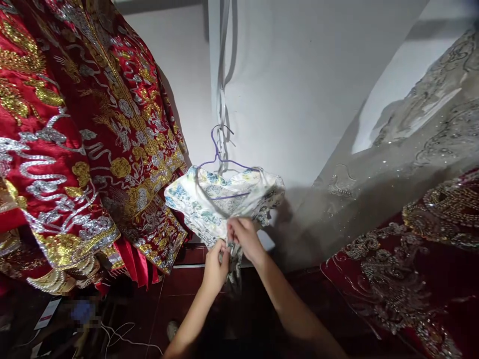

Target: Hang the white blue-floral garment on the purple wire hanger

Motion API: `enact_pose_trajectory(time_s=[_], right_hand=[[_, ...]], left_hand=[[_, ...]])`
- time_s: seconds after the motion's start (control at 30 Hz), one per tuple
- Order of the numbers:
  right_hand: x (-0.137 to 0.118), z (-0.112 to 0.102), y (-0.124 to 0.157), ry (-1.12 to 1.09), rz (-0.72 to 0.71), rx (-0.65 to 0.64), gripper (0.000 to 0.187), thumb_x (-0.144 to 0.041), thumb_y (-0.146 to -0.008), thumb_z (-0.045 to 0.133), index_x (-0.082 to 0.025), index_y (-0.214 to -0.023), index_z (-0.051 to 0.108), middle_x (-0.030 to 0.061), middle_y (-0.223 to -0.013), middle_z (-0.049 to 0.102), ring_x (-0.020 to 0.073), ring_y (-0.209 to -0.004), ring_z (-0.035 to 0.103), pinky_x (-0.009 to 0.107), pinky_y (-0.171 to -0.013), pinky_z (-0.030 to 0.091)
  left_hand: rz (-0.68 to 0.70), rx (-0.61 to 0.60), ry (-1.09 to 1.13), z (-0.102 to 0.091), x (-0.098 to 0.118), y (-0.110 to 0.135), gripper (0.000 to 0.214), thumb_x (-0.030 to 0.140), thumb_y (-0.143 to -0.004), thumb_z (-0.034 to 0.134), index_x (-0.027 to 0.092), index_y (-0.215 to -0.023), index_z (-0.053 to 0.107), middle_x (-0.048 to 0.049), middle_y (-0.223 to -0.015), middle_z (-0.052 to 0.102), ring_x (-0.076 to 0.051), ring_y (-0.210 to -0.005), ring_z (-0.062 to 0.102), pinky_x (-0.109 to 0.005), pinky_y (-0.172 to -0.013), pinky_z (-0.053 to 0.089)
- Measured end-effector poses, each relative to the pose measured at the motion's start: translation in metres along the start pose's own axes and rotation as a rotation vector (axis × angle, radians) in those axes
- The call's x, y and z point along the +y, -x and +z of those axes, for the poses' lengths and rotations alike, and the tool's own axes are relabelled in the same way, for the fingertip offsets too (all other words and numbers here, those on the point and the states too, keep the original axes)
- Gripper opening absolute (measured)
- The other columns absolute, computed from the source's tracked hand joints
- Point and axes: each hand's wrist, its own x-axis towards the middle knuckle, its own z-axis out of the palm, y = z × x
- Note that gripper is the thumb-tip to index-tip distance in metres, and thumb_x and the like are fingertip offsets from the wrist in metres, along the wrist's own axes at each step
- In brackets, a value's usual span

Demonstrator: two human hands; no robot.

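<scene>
A white garment with a blue, green and yellow floral print (209, 209) hangs from a purple wire hanger (217, 149) against the wall. My left hand (217, 262) pinches cloth at the garment's lower front. Just above and to the right, my right hand (243, 237) has its fingers closed on the same gathered fabric. Loose printed cloth ends (235, 271) dangle below and between the hands. Exactly which fold or tie each hand grips is partly covered by the fingers.
Red jackets with gold and silver embroidery (123, 124) hang close on the left. A sheer beaded gown (344, 184) and a dark red beaded garment (396, 269) are on the right. A white cable (119, 336) lies at the lower left. A strap (223, 99) runs down the wall.
</scene>
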Motion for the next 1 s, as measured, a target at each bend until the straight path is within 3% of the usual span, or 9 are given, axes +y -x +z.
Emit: enact_pose_trajectory(time_s=[0.1, 0.2, 0.33, 0.47, 0.53, 0.6, 0.7, 0.83, 1.0], right_hand=[[-0.053, 0.003, -0.026, -0.095, -0.156, 0.083, 0.028, -0.038, -0.086, 0.056, -0.017, -0.067, 0.059, -0.0025, -0.047, 0.055, 0.0077, -0.038, 0.04, 0.02, -0.039, 0.026], [-0.106, 0.012, -0.049, -0.109, -0.258, 0.066, 0.02, -0.031, -0.083, 0.056, -0.016, -0.07, 0.06, -0.0017, -0.047, 0.057, 0.0071, -0.039, 0.041, 0.019, -0.039, 0.028], [-0.137, 0.021, -0.059, -0.11, -0.352, 0.058, 0.021, -0.031, -0.084, 0.052, -0.017, -0.07, 0.059, -0.0022, -0.046, 0.058, 0.0069, -0.036, 0.038, 0.019, -0.037, 0.026], [-0.127, 0.017, -0.049, 0.024, -0.395, 0.028, 0.021, -0.028, -0.084, 0.05, -0.018, -0.068, 0.06, -0.0032, -0.045, 0.056, 0.0077, -0.037, 0.042, 0.019, -0.039, 0.029], [-0.125, 0.015, -0.041, 0.095, -0.415, 0.033, 0.023, -0.029, -0.086, 0.051, -0.018, -0.068, 0.06, -0.0036, -0.044, 0.054, 0.0084, -0.038, 0.044, 0.02, -0.041, 0.031], [-0.127, 0.015, -0.036, 0.163, -0.449, 0.052, 0.026, -0.031, -0.088, 0.051, -0.019, -0.068, 0.06, -0.0041, -0.044, 0.053, 0.0087, -0.039, 0.045, 0.02, -0.043, 0.033], [-0.127, 0.018, -0.036, 0.273, -0.495, 0.076, 0.029, -0.032, -0.092, 0.049, -0.019, -0.068, 0.059, -0.0043, -0.046, 0.053, 0.0085, -0.041, 0.045, 0.021, -0.046, 0.033], [-0.089, 0.018, -0.048, 0.336, -0.461, 0.194, 0.03, -0.029, -0.092, 0.047, -0.019, -0.065, 0.056, -0.0041, -0.047, 0.048, 0.0097, -0.044, 0.044, 0.023, -0.048, 0.033], [-0.018, 0.018, -0.037, 0.226, -0.245, 0.1, 0.033, -0.032, -0.092, 0.048, -0.02, -0.062, 0.052, -0.0046, -0.044, 0.044, 0.0105, -0.042, 0.041, 0.024, -0.048, 0.031]], left_hand=[[0.018, -0.019, -0.083, 0.006, -0.003, -0.001, 0.019, 0.028, -0.097, 0.043, 0.021, -0.079, 0.043, 0.0022, -0.07, 0.045, -0.014, -0.065, 0.043, -0.025, -0.065, 0.036], [0.031, -0.052, -0.111, 0.007, -0.007, -0.008, 0.019, 0.026, -0.095, 0.044, 0.021, -0.076, 0.044, 0.0014, -0.07, 0.047, -0.015, -0.066, 0.045, -0.026, -0.065, 0.036], [0.064, -0.149, -0.139, -0.005, -0.002, -0.026, 0.018, 0.025, -0.092, 0.052, 0.021, -0.074, 0.048, 0.0017, -0.066, 0.051, -0.016, -0.063, 0.049, -0.026, -0.062, 0.036], [0.186, -0.152, -0.076, -0.041, 0.04, -0.058, 0.011, 0.028, -0.093, 0.056, 0.02, -0.085, 0.056, -0.001, -0.079, 0.06, -0.017, -0.075, 0.057, -0.028, -0.073, 0.043], [0.338, 0.044, 0.021, -0.063, 0.073, -0.08, 0.013, 0.029, -0.096, 0.054, 0.02, -0.106, 0.057, -0.0015, -0.084, 0.061, -0.017, -0.08, 0.058, -0.029, -0.079, 0.044], [0.433, 0.192, 0.097, -0.081, 0.105, -0.104, 0.033, 0.029, -0.098, 0.052, 0.021, -0.13, 0.048, -0.0014, -0.085, 0.06, -0.016, -0.078, 0.058, -0.029, -0.078, 0.046], [0.504, 0.158, -0.024, -0.094, 0.133, -0.131, 0.023, 0.031, -0.1, 0.05, 0.019, -0.115, 0.06, -0.0033, -0.086, 0.064, -0.015, -0.077, 0.059, -0.027, -0.074, 0.046], [0.612, 0.21, -0.177, -0.1, 0.139, -0.145, 0.019, 0.03, -0.097, 0.054, 0.017, -0.09, 0.065, -0.003, -0.081, 0.065, -0.015, -0.075, 0.059, -0.026, -0.072, 0.045], [0.488, 0.698, 0.079, -0.147, 0.116, -0.138, 0.017, 0.033, -0.094, 0.06, 0.017, -0.091, 0.065, -0.0021, -0.086, 0.062, -0.014, -0.08, 0.058, -0.026, -0.075, 0.047]])
